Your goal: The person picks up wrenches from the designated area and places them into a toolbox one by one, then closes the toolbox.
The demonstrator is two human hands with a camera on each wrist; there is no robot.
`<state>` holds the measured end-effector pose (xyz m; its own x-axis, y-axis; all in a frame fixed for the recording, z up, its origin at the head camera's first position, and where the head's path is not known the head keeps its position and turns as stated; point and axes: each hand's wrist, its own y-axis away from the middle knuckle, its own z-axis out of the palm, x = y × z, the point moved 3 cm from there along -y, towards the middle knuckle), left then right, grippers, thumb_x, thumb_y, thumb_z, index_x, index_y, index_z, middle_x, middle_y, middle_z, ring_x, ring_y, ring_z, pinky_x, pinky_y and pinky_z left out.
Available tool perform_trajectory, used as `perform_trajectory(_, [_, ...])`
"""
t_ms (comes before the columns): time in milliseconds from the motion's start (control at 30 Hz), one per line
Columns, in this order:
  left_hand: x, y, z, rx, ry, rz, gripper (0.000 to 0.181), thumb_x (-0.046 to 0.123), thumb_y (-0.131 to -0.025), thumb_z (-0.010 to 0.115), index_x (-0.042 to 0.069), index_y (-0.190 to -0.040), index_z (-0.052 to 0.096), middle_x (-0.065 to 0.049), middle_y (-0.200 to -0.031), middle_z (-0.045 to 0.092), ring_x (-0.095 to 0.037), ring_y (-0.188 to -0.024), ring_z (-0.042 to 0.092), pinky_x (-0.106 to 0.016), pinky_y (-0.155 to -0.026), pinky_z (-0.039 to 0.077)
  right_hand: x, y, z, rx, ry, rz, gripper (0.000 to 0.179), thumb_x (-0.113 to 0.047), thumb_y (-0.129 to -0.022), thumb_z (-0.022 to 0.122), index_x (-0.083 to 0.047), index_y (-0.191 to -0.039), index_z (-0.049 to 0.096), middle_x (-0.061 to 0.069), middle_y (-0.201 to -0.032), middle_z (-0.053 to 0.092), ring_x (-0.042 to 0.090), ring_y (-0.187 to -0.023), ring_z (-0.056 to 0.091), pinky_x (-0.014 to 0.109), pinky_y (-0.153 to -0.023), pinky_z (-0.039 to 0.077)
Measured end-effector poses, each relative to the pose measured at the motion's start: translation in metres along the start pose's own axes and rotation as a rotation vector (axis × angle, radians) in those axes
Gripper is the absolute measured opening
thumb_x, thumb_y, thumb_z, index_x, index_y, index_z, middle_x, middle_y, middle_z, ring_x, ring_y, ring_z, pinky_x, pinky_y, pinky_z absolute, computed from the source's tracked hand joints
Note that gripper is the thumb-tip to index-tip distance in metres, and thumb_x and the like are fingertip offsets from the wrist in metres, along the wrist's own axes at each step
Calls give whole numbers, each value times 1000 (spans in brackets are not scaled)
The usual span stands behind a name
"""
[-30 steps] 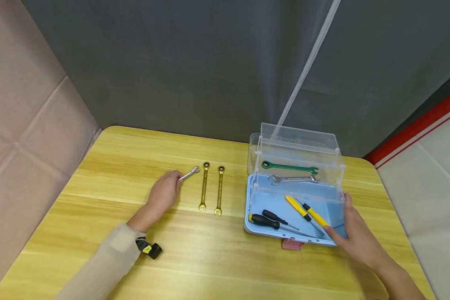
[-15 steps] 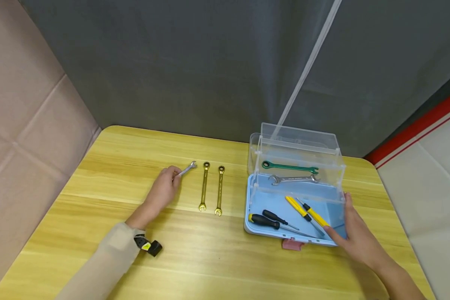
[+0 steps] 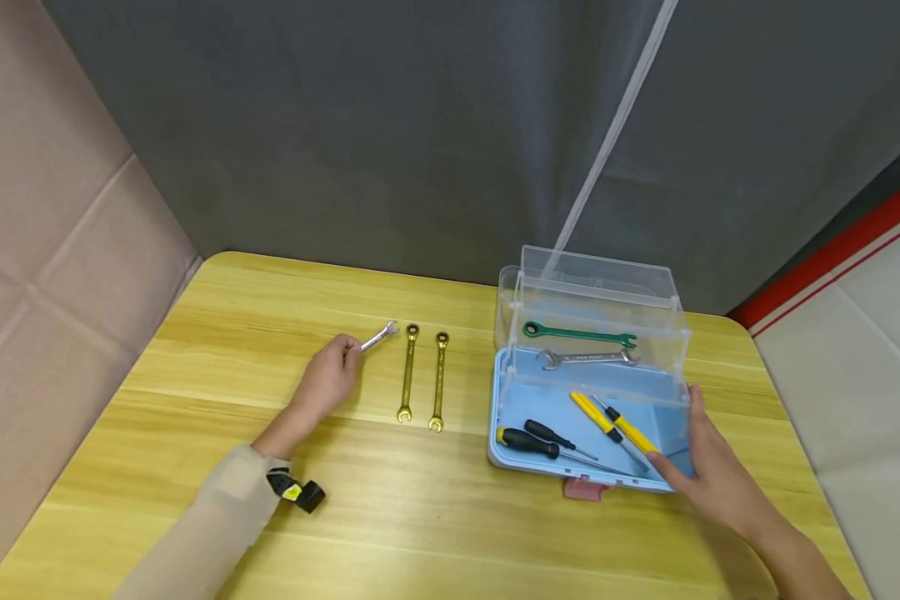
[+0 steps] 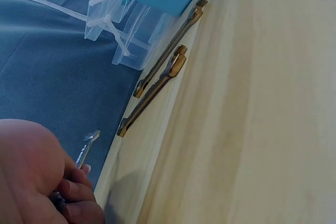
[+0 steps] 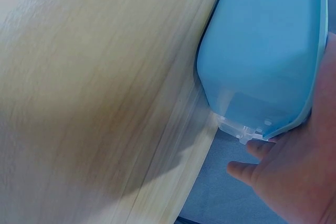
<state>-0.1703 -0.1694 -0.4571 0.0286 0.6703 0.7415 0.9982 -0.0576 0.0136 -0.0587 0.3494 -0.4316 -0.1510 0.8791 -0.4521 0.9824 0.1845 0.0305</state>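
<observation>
My left hand [image 3: 326,379] pinches a small silver wrench [image 3: 378,336] by its lower end, with the open-end head pointing up and right. In the left wrist view the silver wrench [image 4: 85,150] sticks out past the fingertips, and the palm hides its other end. Just right of it, two gold ratchet wrenches, one nearer [image 3: 407,375] and one farther [image 3: 439,383], lie side by side on the table. My right hand [image 3: 723,479] grips the right front corner of a blue toolbox [image 3: 512,458], thumb over the rim and fingers along the outer side.
Clear trays [image 3: 600,287] stand raised over the box's back, with a green ratchet wrench [image 3: 581,335] and a silver open-end wrench [image 3: 588,358] there. Inside lie black-handled screwdrivers [image 3: 528,442] and yellow-handled tools [image 3: 633,429]. A pink latch [image 3: 585,489] hangs in front. A grey curtain [image 3: 345,150] borders the table's back.
My left hand has shifted slightly left and away from me with the silver wrench, whose head has tilted more upward. The right hand and the toolbox have stayed put.
</observation>
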Motion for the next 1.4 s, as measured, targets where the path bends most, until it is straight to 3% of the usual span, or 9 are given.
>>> perform_trajectory(200, [1, 1, -2, 67, 28, 29, 17, 17, -101, 61, 0, -107, 59, -8, -79, 55, -17, -58, 43, -30, -52, 37, -1, 0, 0, -5, -11, 6, 112, -32, -97, 70, -3, -158, -20, 32, -164, -7, 60, -145, 10, 77, -106, 20])
perform_trajectory(333, [2, 1, -2, 103, 43, 57, 18, 17, -100, 64, 1, -108, 62, -4, -73, 50, -15, -54, 40, -27, -47, 34, -2, 0, -1, -6, -14, 9, 112, -32, -98, 69, -3, -158, -20, 32, -164, -7, 61, -145, 10, 78, -106, 20])
perform_trajectory(467, [3, 0, -3, 133, 56, 93, 18, 17, -101, 65, 2, -110, 69, -7, -75, 57, -16, -53, 40, -26, -45, 34, -2, 0, -1, -7, -14, 9, 112, -33, -98, 69, -4, -158, -21, 32, -164, -7, 61, -145, 10, 78, -105, 21])
perform_trajectory(567, [4, -1, -2, 147, 41, 133, 17, 16, -99, 68, 2, -108, 72, -10, -86, 64, -17, -63, 48, -26, -53, 40, -2, 0, -1, -8, -12, 9, 113, -33, -97, 69, -4, -158, -21, 33, -164, -7, 61, -145, 10, 78, -105, 21])
perform_trajectory(700, [5, -1, -1, 146, 34, 169, 18, 12, -96, 72, -1, -108, 74, -14, -99, 65, -21, -79, 55, -30, -67, 47, -2, 0, -1, -13, -12, 12, 112, -34, -98, 69, -4, -158, -21, 32, -164, -7, 61, -145, 11, 78, -104, 22])
perform_trajectory(800, [5, -1, 0, 134, 53, 169, 20, 12, -96, 71, -2, -110, 74, -15, -100, 64, -23, -82, 57, -32, -69, 48, -2, 0, -1, -14, -12, 12, 112, -35, -98, 69, -4, -158, -21, 32, -165, -7, 61, -145, 11, 79, -104, 22])
perform_trajectory(1400, [18, 0, -5, 133, 66, 219, 19, 13, -98, 69, 2, -113, 75, -10, -100, 62, -19, -76, 52, -27, -64, 45, 1, 0, -1, -14, -18, 5, 112, -34, -98, 68, -4, -158, -22, 32, -165, -7, 61, -145, 10, 78, -106, 20])
